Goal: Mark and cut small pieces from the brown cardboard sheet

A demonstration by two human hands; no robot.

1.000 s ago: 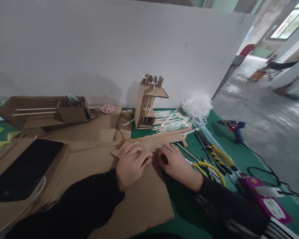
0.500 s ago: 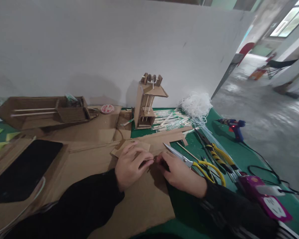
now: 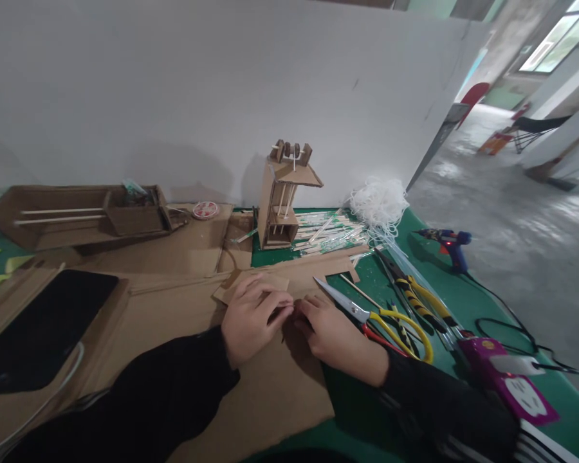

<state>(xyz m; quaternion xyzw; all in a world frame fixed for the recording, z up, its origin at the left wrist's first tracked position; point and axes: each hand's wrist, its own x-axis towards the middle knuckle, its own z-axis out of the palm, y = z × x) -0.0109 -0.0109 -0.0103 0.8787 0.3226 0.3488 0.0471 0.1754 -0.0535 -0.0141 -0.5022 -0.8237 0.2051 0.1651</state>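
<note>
My left hand [image 3: 255, 315] is pinched closed above a large cardboard sheet [image 3: 251, 405], its thumb and fingers together at the tips. Facing it, my right hand [image 3: 330, 331] is closed too, and the fingertips of both nearly meet. Whatever lies between them is too small and hidden to name. A small cardboard piece [image 3: 276, 281] lies on the sheet, partly behind my left hand. Yellow-handled scissors [image 3: 359, 313] rest just right of my right hand, with a thin wooden stick [image 3: 359, 290] beyond the blades.
A cardboard tower [image 3: 280, 206] stands at the back beside wrapped sticks [image 3: 325, 231] and white string [image 3: 379, 202]. Pliers [image 3: 424, 302], a glue gun [image 3: 451, 244] and a purple power strip [image 3: 506, 379] lie right. A cardboard boat shape [image 3: 77, 218] and black tablet [image 3: 53, 328] are left.
My right hand has moved slightly left, closer to my left hand, and its fingers have drawn in. A red handle now shows beside the scissors. The view has shifted a little.
</note>
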